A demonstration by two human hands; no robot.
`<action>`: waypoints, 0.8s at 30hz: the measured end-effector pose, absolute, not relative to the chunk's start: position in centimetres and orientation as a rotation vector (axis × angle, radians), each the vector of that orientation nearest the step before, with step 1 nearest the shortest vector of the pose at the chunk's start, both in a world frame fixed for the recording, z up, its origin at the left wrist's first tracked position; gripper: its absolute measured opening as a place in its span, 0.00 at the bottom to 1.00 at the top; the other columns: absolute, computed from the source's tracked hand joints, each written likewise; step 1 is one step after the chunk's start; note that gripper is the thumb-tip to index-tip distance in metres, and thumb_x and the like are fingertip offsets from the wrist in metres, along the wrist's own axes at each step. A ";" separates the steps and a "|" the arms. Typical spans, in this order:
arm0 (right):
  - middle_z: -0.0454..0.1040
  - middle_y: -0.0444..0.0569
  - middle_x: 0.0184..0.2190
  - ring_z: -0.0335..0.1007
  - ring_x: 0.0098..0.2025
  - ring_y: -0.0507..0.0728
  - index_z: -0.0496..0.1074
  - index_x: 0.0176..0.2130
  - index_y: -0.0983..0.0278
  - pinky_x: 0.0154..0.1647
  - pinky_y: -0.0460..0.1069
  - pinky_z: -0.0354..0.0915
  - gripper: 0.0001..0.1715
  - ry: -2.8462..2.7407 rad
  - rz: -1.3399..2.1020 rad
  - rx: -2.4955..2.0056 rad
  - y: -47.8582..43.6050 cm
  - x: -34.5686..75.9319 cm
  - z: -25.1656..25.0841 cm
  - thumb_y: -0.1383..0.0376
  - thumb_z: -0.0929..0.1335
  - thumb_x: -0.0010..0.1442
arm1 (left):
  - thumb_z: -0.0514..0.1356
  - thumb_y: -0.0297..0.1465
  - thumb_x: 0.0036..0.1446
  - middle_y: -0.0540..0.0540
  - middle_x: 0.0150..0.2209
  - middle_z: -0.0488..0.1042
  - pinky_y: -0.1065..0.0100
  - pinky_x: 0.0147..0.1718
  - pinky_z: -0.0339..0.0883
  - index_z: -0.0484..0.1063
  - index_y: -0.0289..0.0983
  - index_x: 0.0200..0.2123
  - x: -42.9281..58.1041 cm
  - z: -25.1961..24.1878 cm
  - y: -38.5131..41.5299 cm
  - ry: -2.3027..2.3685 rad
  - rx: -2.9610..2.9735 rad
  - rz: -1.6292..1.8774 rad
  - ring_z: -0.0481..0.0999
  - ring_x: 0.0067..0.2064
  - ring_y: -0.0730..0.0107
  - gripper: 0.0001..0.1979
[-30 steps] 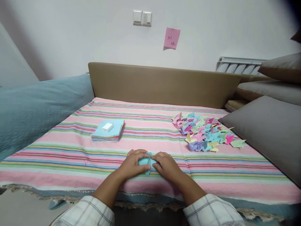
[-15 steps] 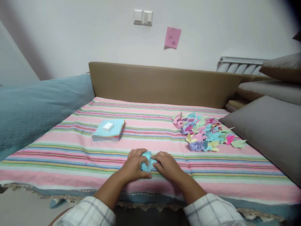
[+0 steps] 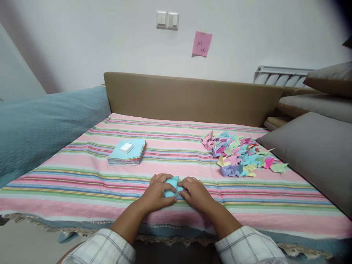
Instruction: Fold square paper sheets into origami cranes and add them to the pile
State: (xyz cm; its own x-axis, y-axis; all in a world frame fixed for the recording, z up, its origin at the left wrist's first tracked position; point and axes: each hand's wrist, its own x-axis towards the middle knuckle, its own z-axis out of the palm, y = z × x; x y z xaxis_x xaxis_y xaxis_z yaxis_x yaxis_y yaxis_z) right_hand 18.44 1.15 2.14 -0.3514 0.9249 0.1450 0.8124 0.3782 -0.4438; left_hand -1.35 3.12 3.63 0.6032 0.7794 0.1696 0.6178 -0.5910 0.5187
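Observation:
A small folded piece of light-blue paper (image 3: pixel 171 186) lies on the striped cloth (image 3: pixel 110 205) close to the front edge. My left hand (image 3: pixel 158 190) curls over its left part, thumb low and fingers on top. At its right edge my right hand (image 3: pixel 194 191) pinches the paper between thumb and forefinger. My fingers cover parts of the folds. To the right lies a pile of many-coloured folded paper cranes (image 3: pixel 239 156). Left of my hands is a stack of coloured square paper (image 3: pixel 132 152) with a small white block (image 3: pixel 126 147) on top.
Grey cushions (image 3: pixel 316 146) are piled along the right side. A blue covered bolster (image 3: pixel 55 121) borders the left, and a brown backrest (image 3: pixel 187 99) stands behind. On the wall hang a pink note (image 3: pixel 202 44) and light switches (image 3: pixel 167 20).
The blue paper's right flap has come over to the left, so the piece looks narrower. My left thumb has moved slightly up; my right hand has barely shifted.

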 end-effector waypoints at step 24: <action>0.73 0.44 0.30 0.67 0.31 0.53 0.66 0.36 0.62 0.29 0.45 0.54 0.06 -2.082 0.552 -1.547 1.1 19.0 2.8 0.65 0.66 0.54 | 0.62 0.40 0.52 0.46 0.50 0.72 0.50 0.58 0.46 0.67 0.46 0.51 -0.5 2.5 3.6 1.211 2.385 0.600 0.67 0.53 0.59 0.22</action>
State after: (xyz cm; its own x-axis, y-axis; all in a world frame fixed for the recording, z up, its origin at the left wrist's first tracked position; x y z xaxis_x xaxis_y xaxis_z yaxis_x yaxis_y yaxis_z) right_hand 18.96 1.08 2.76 -0.2419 0.9600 0.1407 0.7640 0.2779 -0.5824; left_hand -0.49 3.57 2.49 0.5330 0.8237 0.1937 0.6531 -0.5460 0.5247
